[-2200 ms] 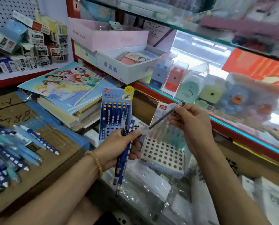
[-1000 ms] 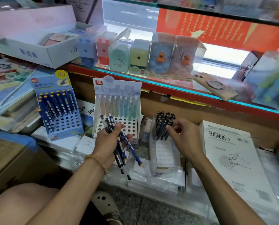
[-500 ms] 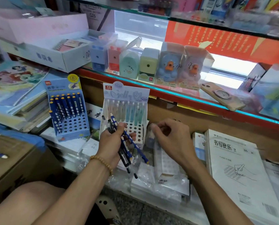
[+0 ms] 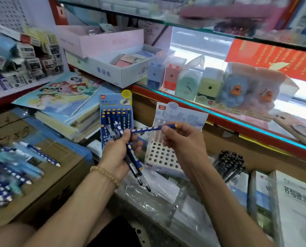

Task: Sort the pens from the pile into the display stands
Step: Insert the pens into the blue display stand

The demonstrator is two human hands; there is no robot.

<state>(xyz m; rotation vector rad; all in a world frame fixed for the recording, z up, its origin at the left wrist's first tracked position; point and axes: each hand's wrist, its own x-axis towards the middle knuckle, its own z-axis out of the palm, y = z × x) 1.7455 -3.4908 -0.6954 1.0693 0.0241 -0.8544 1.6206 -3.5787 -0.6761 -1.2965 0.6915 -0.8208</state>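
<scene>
My left hand (image 4: pixel 119 154) grips a bunch of pens (image 4: pixel 134 166), dark blue and black, their tips pointing down. My right hand (image 4: pixel 179 139) pinches the yellow-capped end of one blue white-dotted pen (image 4: pixel 148 128), which lies level between both hands. Behind my left hand stands the blue display stand (image 4: pixel 115 111) with dotted pens in its upper rows. Behind my right hand is the white display stand (image 4: pixel 159 155) with pale pens and several open holes. A stand of black pens (image 4: pixel 228 164) sits at the right. The pile of pens (image 4: pixel 11 168) lies on a cardboard box (image 4: pixel 56 179) at the left.
Stacked notebooks (image 4: pixel 63 102) lie behind the pile. A red-edged glass shelf (image 4: pixel 220 118) carries pencil sharpeners (image 4: pixel 189 81) and a phone (image 4: pixel 298 129). Plastic-wrapped packs (image 4: pixel 163 196) and workbooks (image 4: pixel 294 202) lie in front. A white box of notepads (image 4: pixel 116 72) sits up left.
My right hand left the black pen stand and came back to the left hand, where it now pinches a dotted blue pen. The view has swung left, bringing the pile into sight.
</scene>
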